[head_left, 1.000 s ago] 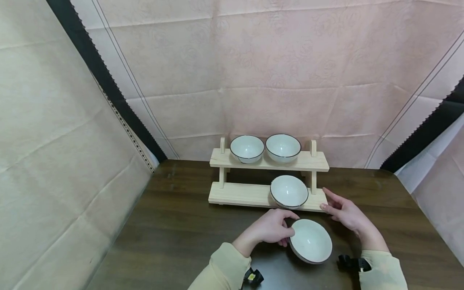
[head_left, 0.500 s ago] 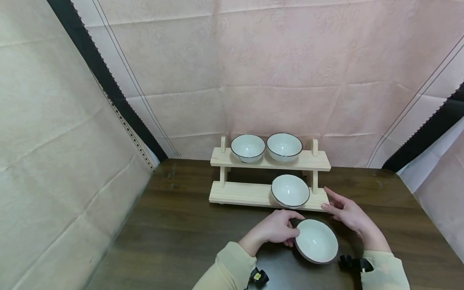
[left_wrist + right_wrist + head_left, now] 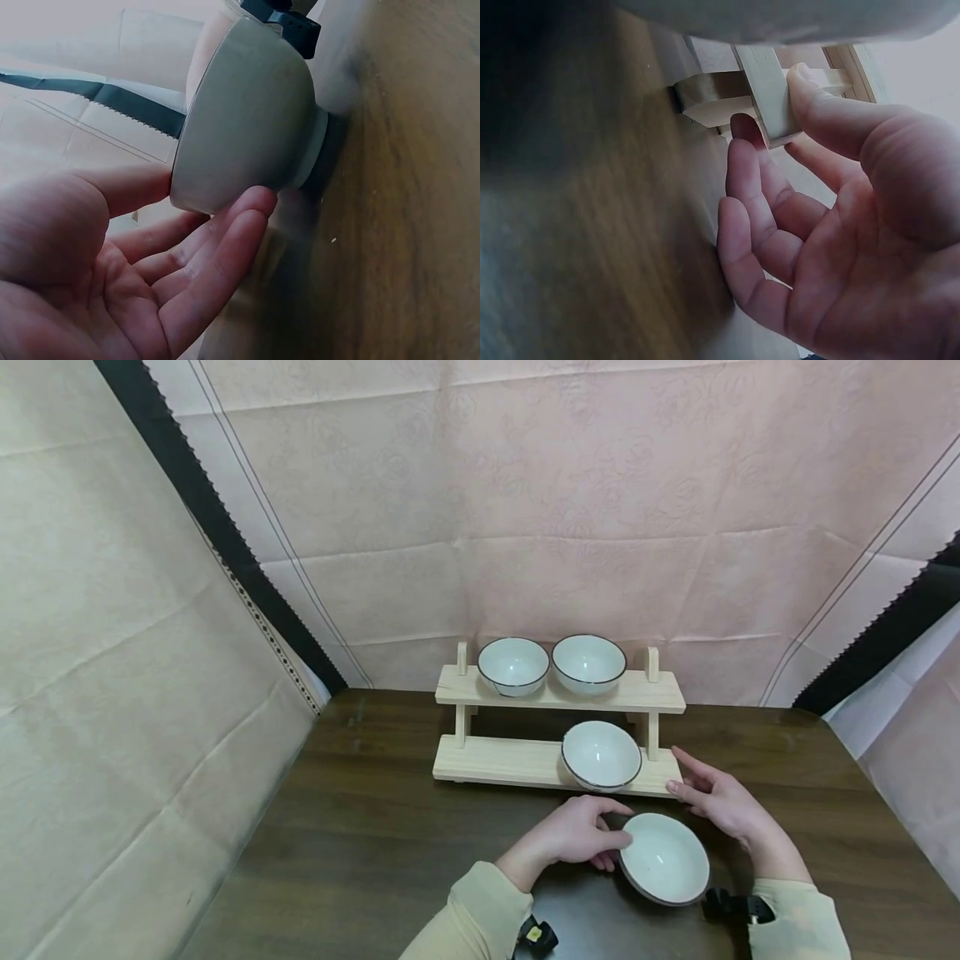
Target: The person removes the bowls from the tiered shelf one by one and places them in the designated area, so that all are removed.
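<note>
In the head view, a white dark-rimmed bowl (image 3: 664, 860) is at the front, right of my left hand (image 3: 573, 835). My left thumb lies over its rim while the fingers curl against its outer side; the left wrist view shows the bowl (image 3: 247, 112) from the side, its foot close to the tabletop. My right hand (image 3: 723, 802) pinches the right end of the lower shelf of a two-tier wooden rack (image 3: 502, 762). In the right wrist view its thumb (image 3: 802, 82) presses the shelf's top, with fingertips beneath.
Two similar bowls, a left one (image 3: 513, 667) and a right one (image 3: 588, 664), stand on the upper shelf. A third bowl (image 3: 601, 756) sits on the lower shelf, toward its right. Pale cloth (image 3: 570, 510) hangs behind the dark wooden table (image 3: 337, 843).
My left hand and the front bowl have shifted a little to the right. The right hand keeps its hold on the rack, and the other bowls stay where they were.
</note>
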Motion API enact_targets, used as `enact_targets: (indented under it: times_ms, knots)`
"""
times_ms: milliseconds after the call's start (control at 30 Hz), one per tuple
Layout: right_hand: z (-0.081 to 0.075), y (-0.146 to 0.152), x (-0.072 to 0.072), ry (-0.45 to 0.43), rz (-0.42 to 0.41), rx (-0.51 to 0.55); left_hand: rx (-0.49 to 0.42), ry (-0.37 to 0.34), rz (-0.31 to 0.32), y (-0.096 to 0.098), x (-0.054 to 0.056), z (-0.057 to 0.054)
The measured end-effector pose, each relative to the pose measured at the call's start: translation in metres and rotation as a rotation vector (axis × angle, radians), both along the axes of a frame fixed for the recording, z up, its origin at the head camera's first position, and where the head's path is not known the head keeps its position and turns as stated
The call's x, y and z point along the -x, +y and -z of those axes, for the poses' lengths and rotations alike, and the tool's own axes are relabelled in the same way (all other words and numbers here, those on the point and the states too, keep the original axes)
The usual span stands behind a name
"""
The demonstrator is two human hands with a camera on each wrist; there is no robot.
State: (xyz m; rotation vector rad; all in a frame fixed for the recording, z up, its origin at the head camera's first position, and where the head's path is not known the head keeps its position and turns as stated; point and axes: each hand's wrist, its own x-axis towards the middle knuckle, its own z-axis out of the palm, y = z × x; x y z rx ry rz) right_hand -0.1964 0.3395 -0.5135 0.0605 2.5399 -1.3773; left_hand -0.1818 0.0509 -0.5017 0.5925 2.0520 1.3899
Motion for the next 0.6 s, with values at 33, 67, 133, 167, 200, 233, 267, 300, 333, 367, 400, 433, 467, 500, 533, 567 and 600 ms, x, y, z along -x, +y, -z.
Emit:
enact_targets:
  times_ms: [33,67,133,167,200,233,267,300,333,367,400,433,467,500,533,567,600]
  knots:
    - [0.0,0.0,0.0003,0.0,0.002,-0.002,-0.004,-0.011,0.0,-0.0002,0.0002,0.0006]
    - [0.0,0.0001,0.0004,0.0,0.001,-0.003,-0.008,-0.021,0.001,-0.0004,0.0005,0.001]
    - [0.0002,0.0005,0.0002,0.0,-0.001,-0.006,-0.02,-0.042,0.008,-0.0011,0.0006,0.0019]
    - [0.0005,0.0006,-0.0001,0.001,-0.004,-0.007,-0.024,-0.053,0.014,-0.0016,0.0005,0.0023]
    - [0.0009,0.0006,-0.0005,0.002,-0.008,-0.006,-0.031,-0.064,0.02,-0.0021,0.0005,0.0028]
    - [0.0011,0.0005,-0.0009,0.002,-0.007,-0.008,-0.032,-0.072,0.026,-0.0027,0.0008,0.0033]
    - [0.0013,0.0004,-0.0012,0.004,-0.01,-0.009,-0.033,-0.079,0.031,-0.0032,0.001,0.0036]
    - [0.0013,0.0005,-0.0014,0.007,-0.014,-0.009,-0.035,-0.086,0.036,-0.0037,0.0013,0.0038]
    - [0.0015,0.0005,-0.0015,0.009,-0.015,-0.009,-0.036,-0.093,0.04,-0.0042,0.0018,0.004]
    - [0.0014,0.0004,-0.0015,0.009,-0.016,-0.009,-0.039,-0.101,0.045,-0.0045,0.0023,0.0042]
    - [0.0013,0.0005,-0.0015,0.007,-0.015,-0.008,-0.044,-0.108,0.049,-0.0048,0.0028,0.0045]
    - [0.0011,0.0004,-0.0013,0.006,-0.014,-0.008,-0.046,-0.114,0.053,-0.005,0.0032,0.0045]
    - [0.0008,0.0005,-0.0011,0.005,-0.015,-0.007,-0.051,-0.12,0.055,-0.0052,0.0035,0.0046]
    - [0.0005,0.0006,-0.0009,0.005,-0.016,-0.007,-0.055,-0.123,0.058,-0.0053,0.0039,0.0048]
    - [0.0005,0.0006,-0.0006,0.004,-0.014,-0.008,-0.058,-0.124,0.06,-0.0054,0.0042,0.0049]
    - [0.0003,0.0006,-0.0003,0.004,-0.014,-0.009,-0.062,-0.126,0.061,-0.0054,0.0045,0.0051]
    - [0.0003,0.0007,0.0,0.005,-0.014,-0.01,-0.066,-0.126,0.061,-0.0054,0.0048,0.0052]
